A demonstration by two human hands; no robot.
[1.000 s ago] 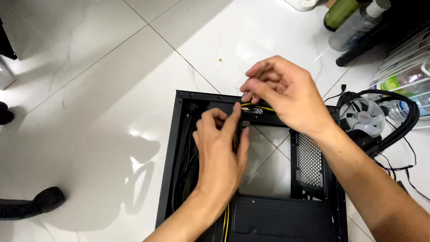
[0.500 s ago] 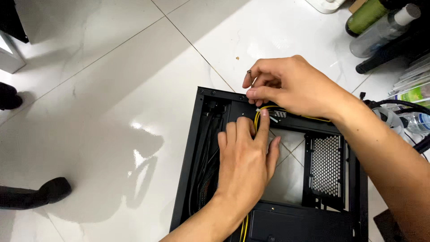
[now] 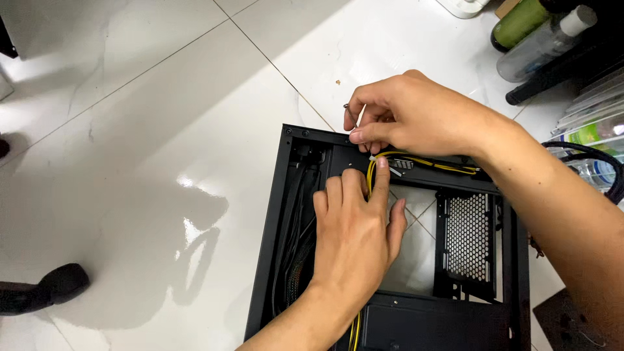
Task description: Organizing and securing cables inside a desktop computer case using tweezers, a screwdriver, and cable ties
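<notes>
Left hand: my left hand lies flat inside the black computer case, fingers pressed together, index fingertip pinning the yellow cable against the inner panel.
Right hand: my right hand hovers over the case's top edge, thumb and forefinger pinching a small white tie at the cable's bend; what looks like a thin dark loop pokes out past the knuckles, too small to identify.
Cable position: it runs up from under my left wrist, bends at the fingertip, then runs right along the upper rail toward the mesh panel.
Handling: I judge the cable light, springy, fairly stiff at the bend, so it wants pinning close to the curve. The tie is tiny and slippery; fingertips only.
Case: rigid metal, lying flat on the white tiled floor.
Surroundings: bottles upper right, a dark shoe at left.
Change: compared with half a second ago, my right hand sits lower, closer to my left index finger, and the view has drifted left.
</notes>
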